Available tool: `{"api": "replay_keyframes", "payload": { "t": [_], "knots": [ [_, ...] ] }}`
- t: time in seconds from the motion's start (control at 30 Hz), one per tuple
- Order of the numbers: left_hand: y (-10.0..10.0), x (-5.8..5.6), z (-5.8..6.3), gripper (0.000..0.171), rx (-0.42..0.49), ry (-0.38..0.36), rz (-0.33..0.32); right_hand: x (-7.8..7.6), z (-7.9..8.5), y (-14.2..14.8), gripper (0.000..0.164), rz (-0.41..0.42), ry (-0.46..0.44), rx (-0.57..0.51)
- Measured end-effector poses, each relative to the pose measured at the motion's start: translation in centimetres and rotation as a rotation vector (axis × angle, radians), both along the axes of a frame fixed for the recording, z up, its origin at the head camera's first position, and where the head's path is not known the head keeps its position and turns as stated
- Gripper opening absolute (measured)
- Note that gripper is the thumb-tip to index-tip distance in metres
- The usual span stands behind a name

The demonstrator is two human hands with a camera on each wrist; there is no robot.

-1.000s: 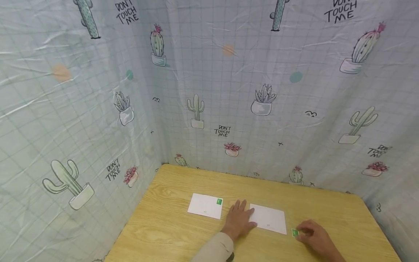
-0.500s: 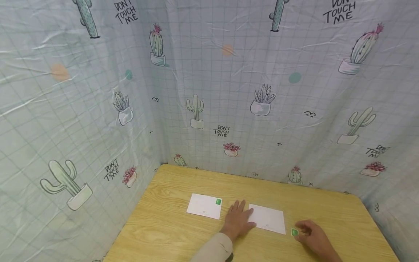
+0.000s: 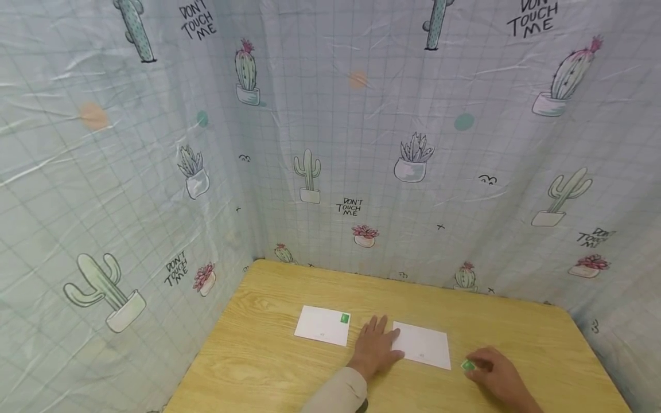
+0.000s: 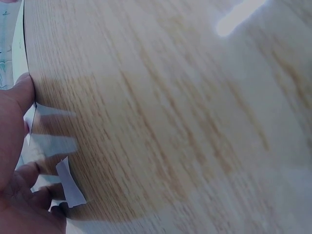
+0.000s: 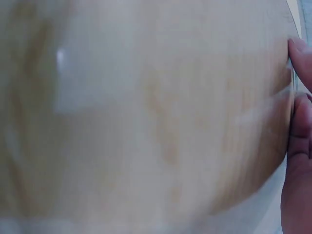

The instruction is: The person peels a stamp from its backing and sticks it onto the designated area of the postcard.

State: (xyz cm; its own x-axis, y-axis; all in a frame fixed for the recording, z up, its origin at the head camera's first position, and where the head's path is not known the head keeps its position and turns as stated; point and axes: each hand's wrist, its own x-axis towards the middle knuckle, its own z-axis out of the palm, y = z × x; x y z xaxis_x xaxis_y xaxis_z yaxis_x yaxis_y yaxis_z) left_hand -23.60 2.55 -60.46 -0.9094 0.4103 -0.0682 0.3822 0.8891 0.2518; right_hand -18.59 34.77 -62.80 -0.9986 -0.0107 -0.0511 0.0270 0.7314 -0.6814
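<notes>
My left hand (image 3: 373,347) lies palm down with fingers spread, its thumb and index finger touching the left edge of a plain white envelope (image 3: 422,345). To its left is a second white envelope (image 3: 319,327), with a green stamp (image 3: 345,318) in the upper right corner. Right of the plain envelope, my right hand (image 3: 498,376) pinches a loose green stamp (image 3: 467,365) between thumb and index finger, low over the table. In the right wrist view, the thumb and part of the right hand (image 5: 298,170) show at the edge; the stamp is hidden there.
Both envelopes lie flat on a yellow wood-grain table (image 3: 258,373) with rounded corners. A cactus-print curtain (image 3: 330,126) hangs along the table's back and left side. In the left wrist view, a small white strip (image 4: 70,185) shows near the fingers.
The loose stamp has turned to a slant and shifted slightly right, towards my right fingertips. My left hand and both envelopes have stayed in place.
</notes>
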Motion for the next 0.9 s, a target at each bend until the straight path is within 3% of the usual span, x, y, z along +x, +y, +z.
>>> {"api": "replay_keyframes", "payload": {
  "t": [0.3,0.5,0.73,0.9],
  "knots": [
    [-0.1,-0.3,-0.2,0.055,0.000,0.013,-0.002,-0.4,1.1,-1.0,0.047,-0.107,-0.045,0.139],
    [-0.1,-0.3,-0.2,0.056,-0.001,0.016,-0.004,0.3,1.9,-1.8,0.048,-0.182,-0.141,0.208],
    [0.1,-0.8,-1.4,0.055,-0.018,0.033,0.002,0.2,1.6,-2.5,0.033,-0.193,-0.142,0.160],
    [0.3,-1.3,-2.4,0.056,-0.037,0.044,0.001,0.2,1.2,-1.9,0.050,-0.207,-0.159,0.241]
  ]
}}
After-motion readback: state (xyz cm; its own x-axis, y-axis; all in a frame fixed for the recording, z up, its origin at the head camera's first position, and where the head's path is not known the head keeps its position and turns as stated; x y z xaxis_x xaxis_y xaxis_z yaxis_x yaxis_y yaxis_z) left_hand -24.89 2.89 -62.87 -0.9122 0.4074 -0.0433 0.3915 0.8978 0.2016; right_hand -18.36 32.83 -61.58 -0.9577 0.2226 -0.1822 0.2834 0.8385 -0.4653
